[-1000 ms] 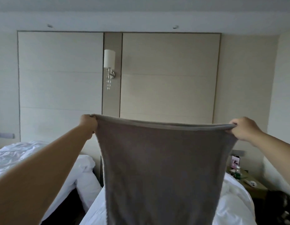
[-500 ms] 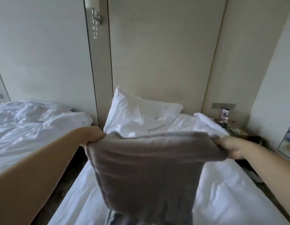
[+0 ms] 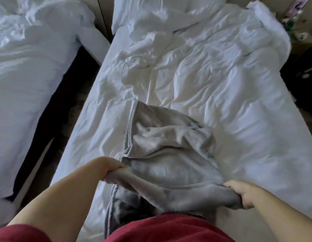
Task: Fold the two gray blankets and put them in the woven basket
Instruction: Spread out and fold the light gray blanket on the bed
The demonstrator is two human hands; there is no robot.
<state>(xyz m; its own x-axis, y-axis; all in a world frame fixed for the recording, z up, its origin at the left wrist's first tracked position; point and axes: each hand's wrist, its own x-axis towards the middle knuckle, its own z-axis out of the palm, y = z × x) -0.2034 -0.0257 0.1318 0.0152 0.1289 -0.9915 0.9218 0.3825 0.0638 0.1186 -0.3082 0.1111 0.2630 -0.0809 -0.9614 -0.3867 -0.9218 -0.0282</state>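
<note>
A gray blanket lies partly spread on the white bed in front of me, its far part rumpled on the sheet. My left hand grips the near edge at its left corner, fingers curled round the cloth. My right hand grips the same edge at the right corner. The edge between both hands is raised and stretched just above the bed. More gray cloth hangs in shadow under the raised edge near my body; whether it is a second blanket I cannot tell. No woven basket is in view.
A second white bed stands to the left across a dark floor gap. A pillow lies at the head of the near bed. A nightstand with small items sits at the far right. My red shirt fills the bottom.
Both hands have come down from chest height, holding the blanket's top edge, and laid its lower part onto the bed. The view has tilted from the wall down to the mattress.
</note>
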